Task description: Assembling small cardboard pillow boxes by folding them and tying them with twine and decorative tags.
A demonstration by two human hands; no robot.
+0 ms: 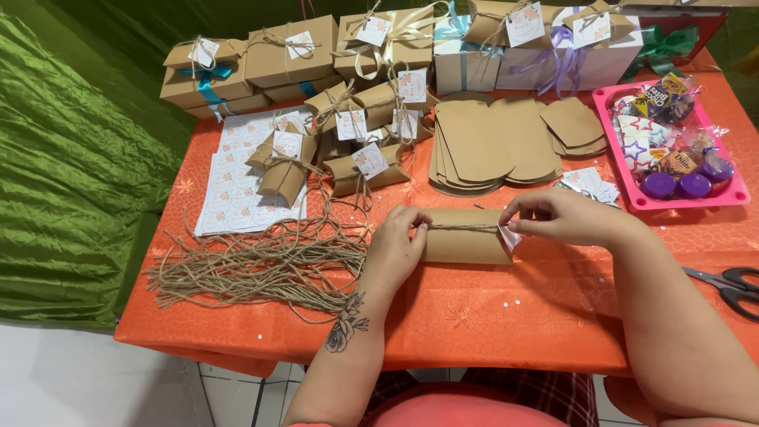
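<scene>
Both hands pinch a thin jute twine [462, 228] stretched across the brown kraft pillow box [465, 243]: left hand [395, 241] fingertips clamped together, right hand [553, 217] likewise, beside a small white tag [510, 237]. Best kept taut and centred between the fingers.

surface [490, 308]: orange cloth, faint flower print
box [462, 245]: plain brown card, tan twine band
twine pile [253, 269]: tan
tray [739, 194]: bright pink
backdrop cloth [71, 182]: crinkled green
sticker sheets [233, 186]: white, round pale labels
scissors [731, 286]: black handles
</scene>
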